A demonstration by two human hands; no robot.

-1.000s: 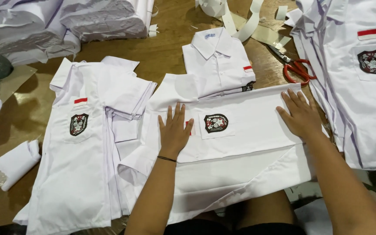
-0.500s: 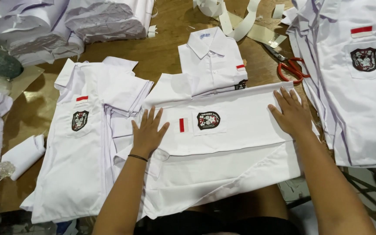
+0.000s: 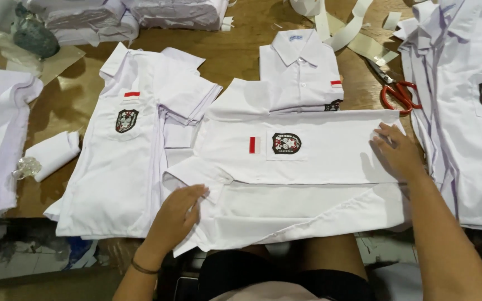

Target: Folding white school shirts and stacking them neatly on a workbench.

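Nearest, left hand (image 3: pixel 177 214) flat and open on the near sleeve edge of the white shirt (image 3: pixel 308 184). Right hand (image 3: pixel 398 153) open too, palm down on its right end. Spread sideways across the wooden table (image 3: pixel 241 53), front up: chest pocket with dark crest, small red-and-white patch beside. Beyond, folded shirt (image 3: pixel 302 75); farther right, red-handled scissors (image 3: pixel 397 92).

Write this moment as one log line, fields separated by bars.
left hand: on shirt sleeve | right hand: flat on white shirt | scissors: untouched on table
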